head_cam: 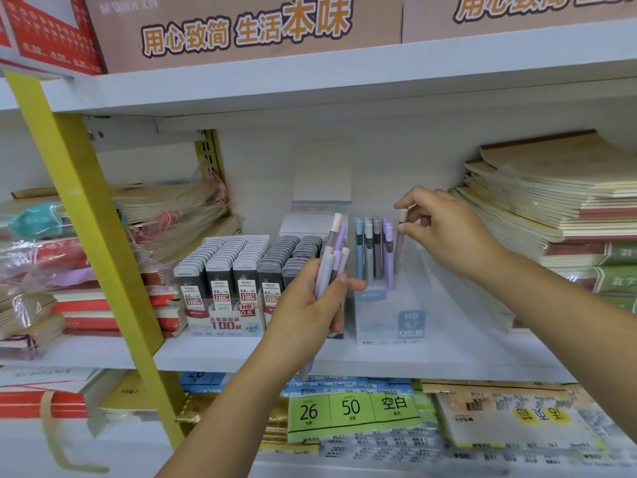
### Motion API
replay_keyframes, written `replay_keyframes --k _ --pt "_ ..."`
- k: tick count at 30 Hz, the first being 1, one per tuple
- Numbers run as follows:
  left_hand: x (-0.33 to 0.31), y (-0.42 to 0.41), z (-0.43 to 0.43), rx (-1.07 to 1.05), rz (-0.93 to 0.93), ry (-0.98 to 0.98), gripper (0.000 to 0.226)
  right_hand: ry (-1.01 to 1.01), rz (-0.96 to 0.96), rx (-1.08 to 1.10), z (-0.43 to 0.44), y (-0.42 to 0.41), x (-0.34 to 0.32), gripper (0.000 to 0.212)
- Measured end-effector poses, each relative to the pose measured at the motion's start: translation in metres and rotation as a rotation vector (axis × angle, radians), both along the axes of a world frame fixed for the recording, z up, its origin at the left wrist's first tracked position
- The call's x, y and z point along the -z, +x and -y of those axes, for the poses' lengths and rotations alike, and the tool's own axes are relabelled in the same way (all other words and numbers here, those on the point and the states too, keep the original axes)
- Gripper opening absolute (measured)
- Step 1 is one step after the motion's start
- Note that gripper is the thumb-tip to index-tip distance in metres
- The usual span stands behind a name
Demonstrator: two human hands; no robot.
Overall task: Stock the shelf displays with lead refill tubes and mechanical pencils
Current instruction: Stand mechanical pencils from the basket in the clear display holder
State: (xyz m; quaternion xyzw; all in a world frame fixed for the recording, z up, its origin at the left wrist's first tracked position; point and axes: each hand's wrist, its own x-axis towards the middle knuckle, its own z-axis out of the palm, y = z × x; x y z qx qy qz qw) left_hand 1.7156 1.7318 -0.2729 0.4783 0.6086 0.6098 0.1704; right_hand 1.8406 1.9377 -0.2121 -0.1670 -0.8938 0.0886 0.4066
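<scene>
White shelf (482,353) bears pencil display (389,315) between notebook stacks (551,201); yellow upright (93,236) at left.

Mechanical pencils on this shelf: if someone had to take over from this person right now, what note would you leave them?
Left hand: grips a bundle of pencils, tips down.
Right hand: pinches one grey pencil near its cap, upright at the right end of the row.
Pencil display box: several standing pencils fill its left part; the right part looks unfilled.
Lead refill tubes: packed in rows in the display to the left, apparently done.
Left to do: seat the grey pencil, then feed in the bundle one by one.
</scene>
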Motion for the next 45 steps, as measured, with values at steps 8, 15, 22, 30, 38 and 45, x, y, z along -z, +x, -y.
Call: replay_keyframes --k 8,15,22,30,38,45 --pt "0.0 0.0 0.0 -0.004 -0.004 -0.008 0.025 -0.016 0.027 -0.001 0.006 0.001 -0.002 0.02" --pt "0.001 0.0 -0.001 -0.014 0.008 -0.02 0.023 -0.017 0.009 -0.01 0.007 0.003 0.001 0.019" --pt "0.0 0.001 -0.001 -0.016 0.018 -0.028 0.023 0.002 -0.035 0.028 0.01 0.0 0.003 0.021" --pt "-0.001 0.001 0.0 -0.013 0.025 -0.028 0.026 0.02 0.037 0.052 -0.002 -0.009 0.008 0.017" --pt "-0.003 0.001 0.002 -0.004 0.065 -0.017 0.016 0.046 0.13 0.194 -0.01 -0.019 0.01 0.032" --pt "-0.007 0.005 0.006 0.111 0.241 0.027 0.011 -0.144 -0.159 0.022 0.044 0.011 0.008 0.023"
